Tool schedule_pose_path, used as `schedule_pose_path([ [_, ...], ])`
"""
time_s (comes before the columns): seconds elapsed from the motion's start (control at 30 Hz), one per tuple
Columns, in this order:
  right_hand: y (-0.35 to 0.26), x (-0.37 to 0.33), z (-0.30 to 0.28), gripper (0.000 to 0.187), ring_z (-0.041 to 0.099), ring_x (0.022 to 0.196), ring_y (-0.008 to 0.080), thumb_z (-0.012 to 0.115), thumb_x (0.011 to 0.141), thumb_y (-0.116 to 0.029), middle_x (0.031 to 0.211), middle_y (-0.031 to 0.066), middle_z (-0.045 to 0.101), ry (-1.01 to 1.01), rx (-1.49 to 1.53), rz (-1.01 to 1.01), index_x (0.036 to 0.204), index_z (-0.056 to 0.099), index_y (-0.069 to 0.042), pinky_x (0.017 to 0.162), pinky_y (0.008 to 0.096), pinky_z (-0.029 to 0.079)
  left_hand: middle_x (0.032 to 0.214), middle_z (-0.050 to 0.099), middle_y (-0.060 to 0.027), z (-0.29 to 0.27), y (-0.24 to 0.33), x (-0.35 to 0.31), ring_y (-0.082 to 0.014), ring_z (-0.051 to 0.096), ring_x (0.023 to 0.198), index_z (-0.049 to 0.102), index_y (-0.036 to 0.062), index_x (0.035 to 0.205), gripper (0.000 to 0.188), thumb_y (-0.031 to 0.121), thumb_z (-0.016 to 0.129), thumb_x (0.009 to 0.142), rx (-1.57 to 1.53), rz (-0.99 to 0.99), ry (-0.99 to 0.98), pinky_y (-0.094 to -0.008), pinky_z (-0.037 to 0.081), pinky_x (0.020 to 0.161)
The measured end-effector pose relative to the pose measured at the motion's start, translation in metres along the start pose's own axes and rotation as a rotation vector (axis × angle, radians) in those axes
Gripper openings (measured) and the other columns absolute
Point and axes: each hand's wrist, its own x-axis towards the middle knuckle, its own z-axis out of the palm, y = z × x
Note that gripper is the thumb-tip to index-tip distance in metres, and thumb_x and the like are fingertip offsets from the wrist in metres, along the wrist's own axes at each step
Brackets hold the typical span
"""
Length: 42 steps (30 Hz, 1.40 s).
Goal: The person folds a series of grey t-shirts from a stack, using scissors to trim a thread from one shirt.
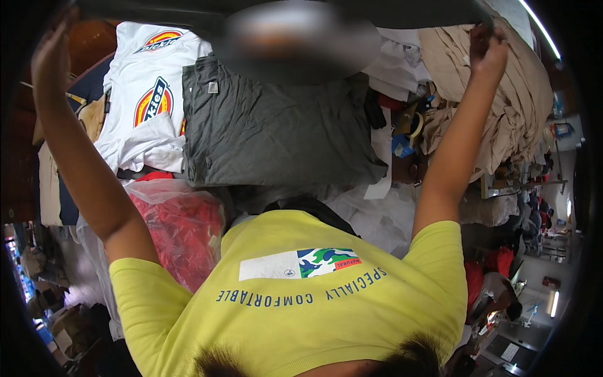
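Both my arms are raised and spread wide. Between my hands a dark grey cloth garment (414,14) is stretched across the top of the view; most of it lies beyond the edge, so its kind is hidden. At its left end my left hand (55,47) is closed on the cloth, dim and slightly blurred. My right hand (488,53) pinches the other end, fingers bent together. Below, a dark grey T-shirt (270,132) lies spread and wrinkled on the pile in front of me. White T-shirts (141,81) with coloured prints lie left of it.
A large heap of beige cloth (515,94) rises at the right. Red fabric in a clear plastic bag (176,220) sits near my left side. A roll of tape (416,125) and a blue item (402,146) lie right of the grey T-shirt. A person (496,295) bends at the far right.
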Motion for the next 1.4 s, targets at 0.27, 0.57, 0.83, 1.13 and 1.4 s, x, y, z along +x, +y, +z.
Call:
schedule_pose_path([
  [0.27, 0.118, -0.212, -0.13, 0.026, 0.05, 0.074, 0.0103, 0.044, 0.066, 0.013, 0.081, 0.0018, 0.054, -0.182, -0.655, 0.649, 0.083, 0.052, -0.005, 0.069, 0.0204, 0.038, 0.099, 0.061, -0.0079, 0.041, -0.146, -0.226, -0.0198, 0.057, 0.092, 0.058, 0.0095, 0.109, 0.042, 0.002, 0.064, 0.068, 0.547, -0.253, -0.616, -0.0307, 0.042, 0.081],
  [0.57, 0.231, -0.211, -0.032, 0.037, 0.056, 0.087, 0.0151, 0.066, 0.075, -0.015, 0.095, 0.0102, 0.059, -0.218, -0.819, 0.615, 0.105, 0.053, 0.002, 0.076, 0.0239, 0.043, 0.091, 0.06, -0.0122, 0.18, -0.172, -0.219, -0.0198, 0.057, 0.082, 0.048, 0.0018, 0.115, 0.054, 0.024, 0.069, 0.071, 0.239, -0.561, -0.549, -0.0304, 0.044, 0.074],
  [0.83, 0.176, -0.214, 0.012, 0.045, 0.054, 0.086, 0.0156, 0.066, 0.065, -0.008, 0.098, 0.0076, 0.058, -0.398, -0.313, 0.972, 0.106, 0.054, 0.004, 0.077, 0.025, 0.042, 0.083, 0.05, 0.0011, 0.16, -0.077, -0.23, -0.0035, 0.042, 0.07, 0.035, 0.0034, 0.125, 0.06, 0.01, 0.064, 0.073, -0.82, -0.987, -0.237, -0.0176, 0.034, 0.061],
  [1.13, -0.011, -0.338, -0.06, 0.024, 0.048, 0.086, 0.0162, 0.059, 0.056, -0.002, 0.082, 0.0016, 0.053, -1.127, -0.607, 0.958, 0.08, 0.055, -0.006, 0.082, 0.0283, 0.034, 0.117, 0.047, -0.0063, -0.013, 0.034, -0.323, -0.0139, 0.046, 0.106, 0.035, -0.0019, 0.126, 0.078, 0.002, 0.074, 0.059, -0.667, -1.15, -0.766, -0.0239, 0.035, 0.088],
  [1.4, -0.064, -0.333, -0.04, 0.021, 0.057, 0.081, 0.021, 0.063, 0.054, -0.002, 0.079, 0.0036, 0.06, -0.869, -0.814, 0.887, 0.073, 0.055, -0.005, 0.078, 0.0369, 0.039, 0.11, 0.051, -0.0095, -0.036, 0.063, -0.324, -0.0188, 0.048, 0.106, 0.048, -0.002, 0.113, 0.064, -0.005, 0.075, 0.055, -0.541, -0.941, -0.796, -0.0294, 0.035, 0.089],
])
